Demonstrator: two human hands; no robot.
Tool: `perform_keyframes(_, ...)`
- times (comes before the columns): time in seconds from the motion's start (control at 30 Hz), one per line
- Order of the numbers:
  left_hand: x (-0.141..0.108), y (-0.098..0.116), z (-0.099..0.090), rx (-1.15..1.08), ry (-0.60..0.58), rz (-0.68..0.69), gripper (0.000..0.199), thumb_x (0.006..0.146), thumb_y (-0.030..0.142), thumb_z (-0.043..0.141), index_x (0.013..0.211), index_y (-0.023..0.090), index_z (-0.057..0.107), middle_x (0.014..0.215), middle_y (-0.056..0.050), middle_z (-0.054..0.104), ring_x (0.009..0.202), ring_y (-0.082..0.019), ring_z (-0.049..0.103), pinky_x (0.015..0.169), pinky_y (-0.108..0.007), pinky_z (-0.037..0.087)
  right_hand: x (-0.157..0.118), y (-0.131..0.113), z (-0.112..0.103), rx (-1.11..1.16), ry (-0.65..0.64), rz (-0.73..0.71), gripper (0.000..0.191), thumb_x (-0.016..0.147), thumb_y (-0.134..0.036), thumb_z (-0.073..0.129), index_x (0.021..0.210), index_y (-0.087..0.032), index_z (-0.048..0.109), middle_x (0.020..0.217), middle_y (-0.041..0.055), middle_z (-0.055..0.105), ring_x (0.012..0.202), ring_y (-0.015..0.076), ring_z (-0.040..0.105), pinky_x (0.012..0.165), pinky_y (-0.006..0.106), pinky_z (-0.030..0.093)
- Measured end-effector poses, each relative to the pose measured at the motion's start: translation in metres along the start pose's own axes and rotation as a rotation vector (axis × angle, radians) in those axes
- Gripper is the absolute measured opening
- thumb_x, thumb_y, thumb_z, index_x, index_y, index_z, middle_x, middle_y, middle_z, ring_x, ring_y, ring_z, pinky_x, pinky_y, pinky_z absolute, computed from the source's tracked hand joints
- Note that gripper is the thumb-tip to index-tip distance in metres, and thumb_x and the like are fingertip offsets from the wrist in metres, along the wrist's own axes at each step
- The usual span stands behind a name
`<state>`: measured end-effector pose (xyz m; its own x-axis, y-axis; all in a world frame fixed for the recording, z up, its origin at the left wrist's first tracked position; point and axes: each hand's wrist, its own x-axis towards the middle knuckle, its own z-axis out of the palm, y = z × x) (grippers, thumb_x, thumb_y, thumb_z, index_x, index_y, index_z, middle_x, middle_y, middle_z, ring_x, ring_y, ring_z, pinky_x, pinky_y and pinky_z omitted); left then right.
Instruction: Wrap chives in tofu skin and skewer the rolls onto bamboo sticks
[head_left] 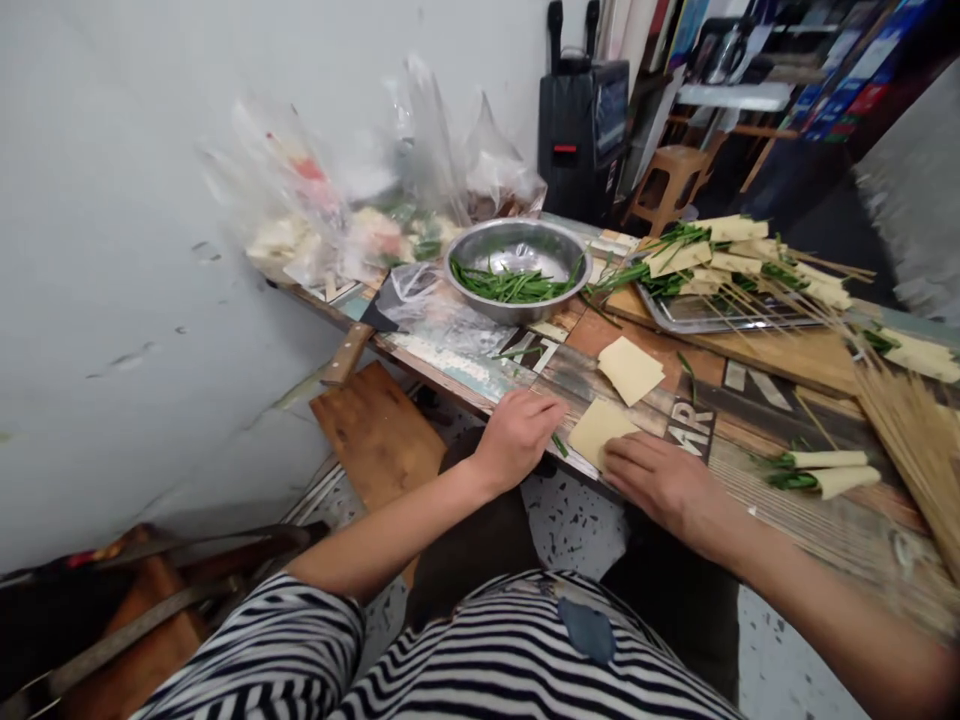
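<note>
My left hand (517,435) is closed at the table's front edge, fingertips pinched together; whatever it holds is too small to make out. A short green piece (559,445) lies just right of it. My right hand (664,485) has its fingers together on the right corner of a pale yellow square sheet (598,428), the thumb hidden. Behind that sheet lies a small stack of similar squares (630,368). A steel bowl (480,298) with long green stalks (517,286) stands farther back. Two rolled sheets with greens inside (836,472) rest at the right.
A tray (675,322) of skewered rolls sits on a wooden board (806,360), with many bare sticks (911,440) at the right. Plastic bags (315,225) stand along the wall. A knife handle (349,354) juts over the table's left edge. Behind is a black speaker (574,150).
</note>
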<state>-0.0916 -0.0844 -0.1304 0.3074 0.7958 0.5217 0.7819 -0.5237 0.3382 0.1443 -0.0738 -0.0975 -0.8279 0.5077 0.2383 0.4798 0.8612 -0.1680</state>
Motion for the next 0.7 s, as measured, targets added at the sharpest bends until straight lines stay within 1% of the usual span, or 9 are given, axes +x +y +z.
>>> perform_keyframes(0.07, -0.013, 0.000, -0.001, -0.034, -0.023, 0.044, 0.022, 0.094, 0.024, 0.047, 0.105, 0.019, 0.065, 0.107, -0.008, 0.069, 0.100, -0.017, 0.061, 0.089, -0.035, 0.045, -0.010, -0.003, 0.008, 0.037, 0.074, 0.049, 0.024, 0.094, -0.025, 0.045, 0.099, -0.020, 0.068, 0.104, 0.0098, 0.067, 0.094, 0.0180, 0.061, 0.082, 0.031, 0.050)
perform_keyframes(0.13, -0.020, 0.000, -0.002, -0.064, -0.048, 0.119, 0.021, 0.093, 0.030, 0.051, 0.105, 0.020, 0.065, 0.110, -0.007, 0.069, 0.105, -0.017, 0.059, 0.094, -0.036, 0.043, -0.015, -0.001, 0.009, 0.049, 0.097, 0.091, 0.023, 0.093, -0.028, 0.047, 0.099, -0.019, 0.068, 0.104, 0.0102, 0.067, 0.094, 0.0192, 0.060, 0.083, 0.034, 0.050)
perform_keyframes(0.2, -0.021, 0.001, -0.004, -0.065, -0.076, 0.211, 0.022, 0.092, 0.033, 0.054, 0.106, 0.021, 0.065, 0.111, -0.006, 0.069, 0.110, -0.018, 0.057, 0.099, -0.037, 0.040, -0.014, 0.001, 0.008, 0.027, 0.058, 0.110, 0.023, 0.092, -0.030, 0.049, 0.098, -0.019, 0.068, 0.101, 0.0102, 0.067, 0.093, 0.0205, 0.060, 0.083, 0.036, 0.049)
perform_keyframes(0.27, -0.020, 0.001, -0.004, -0.042, -0.109, 0.278, 0.023, 0.092, 0.033, 0.055, 0.109, 0.021, 0.063, 0.112, -0.005, 0.069, 0.113, -0.018, 0.055, 0.103, -0.040, 0.036, -0.010, 0.001, 0.007, -0.016, 0.018, 0.125, 0.023, 0.093, -0.028, 0.047, 0.097, -0.018, 0.068, 0.100, 0.0104, 0.067, 0.092, 0.0209, 0.059, 0.083, 0.037, 0.048)
perform_keyframes(0.37, -0.017, 0.000, -0.003, -0.016, -0.159, 0.306, 0.028, 0.092, 0.036, 0.054, 0.114, 0.020, 0.061, 0.114, -0.008, 0.068, 0.114, -0.020, 0.055, 0.106, -0.043, 0.033, -0.007, 0.001, 0.006, -0.074, 0.002, 0.125, 0.025, 0.093, -0.023, 0.044, 0.097, -0.018, 0.067, 0.100, 0.0110, 0.067, 0.092, 0.0215, 0.058, 0.084, 0.038, 0.047)
perform_keyframes(0.47, -0.011, -0.006, -0.004, -0.056, -0.174, 0.340, 0.028, 0.093, 0.036, 0.052, 0.111, 0.018, 0.063, 0.114, -0.011, 0.067, 0.115, -0.020, 0.056, 0.105, -0.042, 0.038, -0.008, 0.003, 0.002, -0.068, -0.005, 0.077, 0.022, 0.092, -0.025, 0.046, 0.095, -0.019, 0.068, 0.101, 0.0103, 0.067, 0.094, 0.0220, 0.059, 0.084, 0.039, 0.048)
perform_keyframes(0.53, -0.007, -0.013, -0.006, -0.112, -0.194, 0.394, 0.024, 0.093, 0.033, 0.051, 0.106, 0.018, 0.065, 0.113, -0.012, 0.067, 0.114, -0.019, 0.057, 0.101, -0.039, 0.043, -0.006, 0.009, -0.003, -0.066, 0.031, 0.058, 0.022, 0.091, -0.026, 0.047, 0.091, -0.020, 0.068, 0.101, 0.0097, 0.067, 0.093, 0.0216, 0.061, 0.083, 0.038, 0.049)
perform_keyframes(0.63, -0.004, -0.021, -0.008, -0.178, -0.235, 0.450, 0.017, 0.092, 0.026, 0.053, 0.098, 0.019, 0.067, 0.112, -0.012, 0.068, 0.114, -0.018, 0.058, 0.098, -0.033, 0.047, 0.013, 0.024, -0.018, -0.068, 0.133, 0.019, 0.023, 0.091, -0.027, 0.047, 0.091, -0.021, 0.069, 0.099, 0.0095, 0.068, 0.088, 0.0201, 0.062, 0.077, 0.035, 0.051)
perform_keyframes(0.7, -0.006, -0.023, -0.010, -0.214, -0.251, 0.472, 0.013, 0.091, 0.019, 0.054, 0.095, 0.019, 0.067, 0.111, -0.011, 0.069, 0.112, -0.015, 0.059, 0.098, -0.029, 0.047, 0.043, 0.036, -0.033, -0.052, 0.164, -0.007, 0.024, 0.092, -0.030, 0.047, 0.092, -0.021, 0.070, 0.095, 0.0094, 0.068, 0.085, 0.0191, 0.062, 0.073, 0.032, 0.050)
